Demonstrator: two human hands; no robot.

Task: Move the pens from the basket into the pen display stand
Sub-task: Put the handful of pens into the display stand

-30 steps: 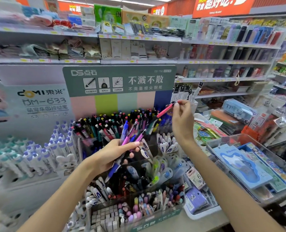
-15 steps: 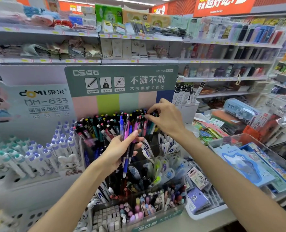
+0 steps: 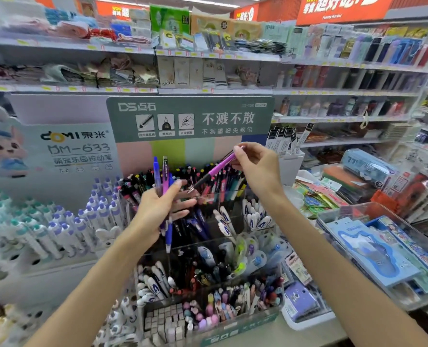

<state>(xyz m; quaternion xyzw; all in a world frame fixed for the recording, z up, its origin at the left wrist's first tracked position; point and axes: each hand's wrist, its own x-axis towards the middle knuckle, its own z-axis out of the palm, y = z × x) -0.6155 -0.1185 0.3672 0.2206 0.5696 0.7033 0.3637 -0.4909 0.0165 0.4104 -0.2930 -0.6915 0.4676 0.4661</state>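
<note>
My left hand point(image 3: 157, 211) grips a small bunch of blue and purple pens point(image 3: 164, 176), held upright in front of the tiered clear pen display stand point(image 3: 207, 246). My right hand point(image 3: 256, 166) pinches the top end of one purple pen point(image 3: 214, 170), which slants down to the left, tip toward the stand's back row of dark pens point(image 3: 223, 179). The two hands are a little apart. No basket is visible.
White pens with purple and teal caps point(image 3: 65, 221) fill a display on the left. A clear bin of blue packaged goods point(image 3: 383, 249) sits at the right. Erasers and small pens point(image 3: 207, 314) fill the stand's front row. Stocked shelves point(image 3: 207, 56) rise behind.
My right hand lifted from the back row and now pinches a purple pen taken from the bunch. My left hand has turned the remaining pens more upright.
</note>
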